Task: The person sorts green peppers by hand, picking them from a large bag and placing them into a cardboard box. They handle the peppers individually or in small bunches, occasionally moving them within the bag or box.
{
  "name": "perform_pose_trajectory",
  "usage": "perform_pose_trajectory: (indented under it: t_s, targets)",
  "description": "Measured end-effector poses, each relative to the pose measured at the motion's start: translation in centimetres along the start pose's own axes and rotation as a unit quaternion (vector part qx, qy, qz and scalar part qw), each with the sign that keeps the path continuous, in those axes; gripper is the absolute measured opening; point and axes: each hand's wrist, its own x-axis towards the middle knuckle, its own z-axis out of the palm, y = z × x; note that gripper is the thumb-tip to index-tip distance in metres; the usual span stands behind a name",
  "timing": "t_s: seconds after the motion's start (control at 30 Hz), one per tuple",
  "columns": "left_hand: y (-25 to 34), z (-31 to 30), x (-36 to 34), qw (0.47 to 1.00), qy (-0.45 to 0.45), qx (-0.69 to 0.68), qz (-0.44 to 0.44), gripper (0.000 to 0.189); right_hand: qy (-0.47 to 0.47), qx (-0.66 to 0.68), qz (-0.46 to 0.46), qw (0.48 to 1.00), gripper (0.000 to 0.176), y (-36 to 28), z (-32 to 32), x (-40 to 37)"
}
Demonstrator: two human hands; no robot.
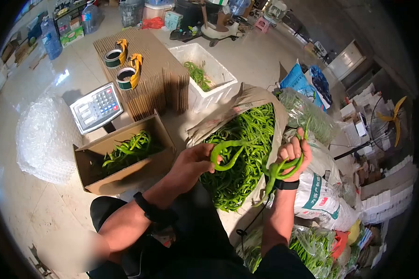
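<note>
You have one long, glossy green chilli pepper, curled into a hook, pinched at its end in your left hand. A small bunch of long green chilli peppers droops, bent, from your right hand.

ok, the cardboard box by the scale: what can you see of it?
The cardboard box is brown, corrugated, open-topped, flaps raised, sitting right below the scale. Long green peppers lie heaped inside. The left hand, gripping a curled pepper, is near one side wall, not touching.
</note>
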Motion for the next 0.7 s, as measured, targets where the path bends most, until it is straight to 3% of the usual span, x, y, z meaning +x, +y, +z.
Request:
perform_pose_trajectory:
  t_s: [0.2,0.3,0.37,0.43,0.47,0.53,0.57,0.63,0.7]
  targets:
    - [0.1,-0.1,-0.3,1.000,0.008,-0.015,0.017,0.044,0.095,-0.064,0.014,0.993,0.039,-0.7,-1.5,-2.5]
    - [0.0,-0.5,-0.5,0.999,0.029,-0.002,0.024,0.043,0.291,-0.143,0.108,0.940,0.032,0.8,-3.5,-3.4]
    - [0.1,-0.5,-0.7,0.998,0.046,0.022,0.029,0.041,0.376,-0.222,0.114,0.892,0.027,2.8,-4.3,-4.1]
    - [0.6,-0.4,-1.0,0.943,0.109,0.306,0.068,0.034,0.414,-0.317,0.107,0.847,0.023,4.9,-6.4,-5.0]
    - [1.2,-0.2,-1.2,0.943,0.111,0.306,0.069,0.034,0.422,-0.375,0.098,0.820,0.021,5.9,-7.4,-5.6]
    - [2.6,0.4,-1.6,0.835,0.114,0.503,0.190,0.027,0.407,-0.460,0.085,0.785,0.019,8.1,-10.6,-7.3]
    - [2.7,0.2,-1.5,0.834,0.116,0.504,0.192,0.027,0.404,-0.480,0.092,0.773,0.016,9.0,-11.9,-8.2]
    - [2.6,-0.4,-1.3,0.740,0.095,0.577,0.331,0.030,0.404,-0.518,0.106,0.746,0.012,10.9,-13.0,-9.4]
    - [2.9,-0.7,-1.6,0.720,0.091,0.594,0.349,0.031,0.402,-0.504,0.106,0.757,0.013,12.3,-13.2,-10.1]
